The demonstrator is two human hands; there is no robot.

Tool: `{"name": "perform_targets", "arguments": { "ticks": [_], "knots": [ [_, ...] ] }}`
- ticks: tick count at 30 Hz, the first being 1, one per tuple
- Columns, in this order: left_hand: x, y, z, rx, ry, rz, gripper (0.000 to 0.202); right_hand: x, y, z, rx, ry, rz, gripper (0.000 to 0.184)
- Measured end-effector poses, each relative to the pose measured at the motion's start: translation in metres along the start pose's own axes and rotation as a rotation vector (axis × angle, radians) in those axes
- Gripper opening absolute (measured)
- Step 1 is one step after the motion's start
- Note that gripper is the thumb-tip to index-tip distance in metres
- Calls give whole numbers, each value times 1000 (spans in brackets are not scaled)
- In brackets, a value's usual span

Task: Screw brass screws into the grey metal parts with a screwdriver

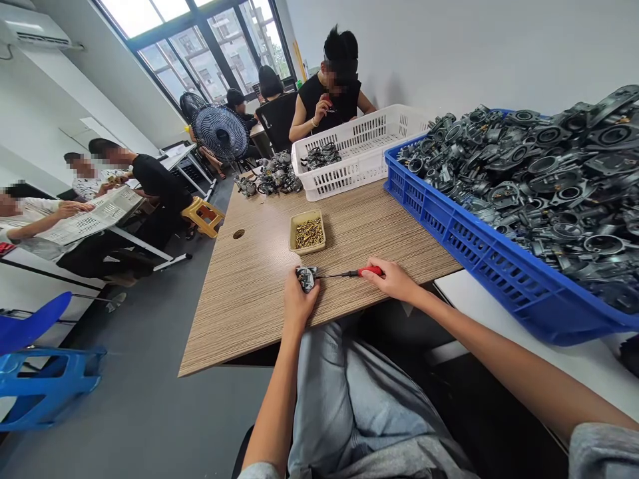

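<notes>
Near the table's front edge, my left hand [298, 301] is closed around a small grey metal carburetor body [305, 278], its round opening facing up. My right hand [392, 279] grips the red handle of a screwdriver [367, 271]. The dark shaft lies almost level and points left, its tip at the right side of the carburetor body; whether it sits in a screw I cannot tell. Just beyond my left hand stands a small cream tray [291, 245] holding many brass-coloured small parts [309, 233].
A blue crate [449, 229] heaped with carburetor bodies [539, 166] stands at the right. Behind the tray is a white basket [344, 174], part filled, with a pile of carburetors [274, 174] beside it. A person [332, 93] sits across the wood-grain table [249, 286]; others work at left.
</notes>
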State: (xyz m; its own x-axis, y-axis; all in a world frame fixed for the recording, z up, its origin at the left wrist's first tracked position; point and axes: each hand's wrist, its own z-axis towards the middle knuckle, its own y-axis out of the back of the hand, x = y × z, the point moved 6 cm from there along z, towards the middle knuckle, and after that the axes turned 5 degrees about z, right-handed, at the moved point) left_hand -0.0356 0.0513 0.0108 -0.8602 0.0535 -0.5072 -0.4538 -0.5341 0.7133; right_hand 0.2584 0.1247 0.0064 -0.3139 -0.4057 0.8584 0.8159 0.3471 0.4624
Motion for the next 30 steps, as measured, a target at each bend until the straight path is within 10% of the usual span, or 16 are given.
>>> {"name": "perform_targets", "arguments": {
  "ticks": [30],
  "knots": [
    [-1,2,-1,-2,8,-2,50,0,-1,-2,-5,-8,-17,31]
  ]
}}
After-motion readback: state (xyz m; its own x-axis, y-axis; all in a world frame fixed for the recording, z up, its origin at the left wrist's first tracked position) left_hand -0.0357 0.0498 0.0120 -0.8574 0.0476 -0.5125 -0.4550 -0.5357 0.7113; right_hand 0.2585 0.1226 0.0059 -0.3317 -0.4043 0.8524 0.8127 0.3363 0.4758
